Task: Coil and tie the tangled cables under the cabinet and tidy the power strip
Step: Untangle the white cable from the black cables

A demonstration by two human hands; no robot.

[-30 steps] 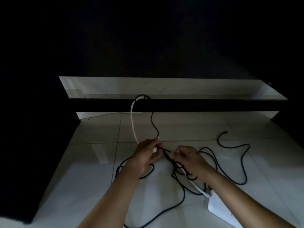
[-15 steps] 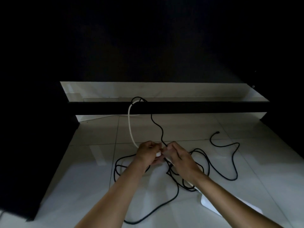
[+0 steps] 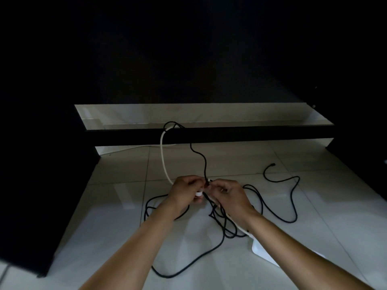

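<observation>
Seemingly still at the untangling step, the left hand grips the white cable and the right hand pinches the black cable just beside it, the power strip under the right forearm, so next comes freeing the crossing.

A second ago the right hand sits apart from the left hand, lower on the black cable. Now it is up against the left hand, fingertips meeting at the cable. The black cable's strand above the left hand hangs straighter, and the loops beside it are drawn closer.
</observation>
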